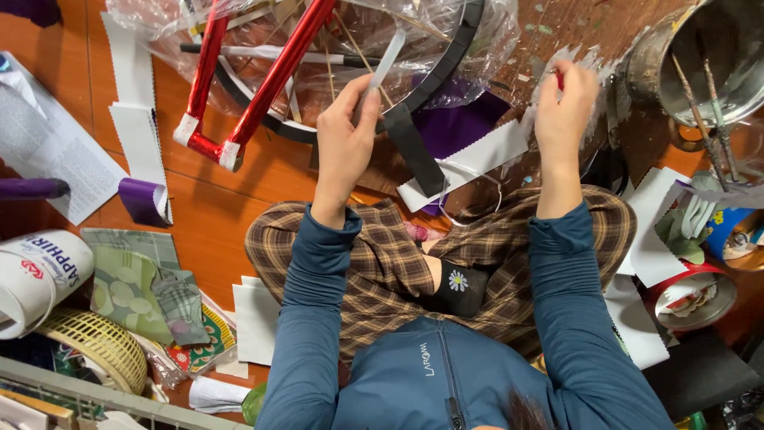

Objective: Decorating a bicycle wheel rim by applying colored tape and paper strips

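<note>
I sit cross-legged on a reddish wooden floor. My left hand pinches a thin white paper strip that runs up over a black curved hoop. My right hand is closed on a small red-tipped tool, and its fingers hide most of that tool. Beside that hand lies a white paper piece with a torn, glue-smeared edge. A red metallic frame with white-taped ends lies under a clear plastic sheet. A black strip hangs from the hoop.
A metal pot with sticks stands at the top right. Purple and white paper strips lie on the left. A white tub, a woven basket, patterned cloth and a red-rimmed tin crowd the floor.
</note>
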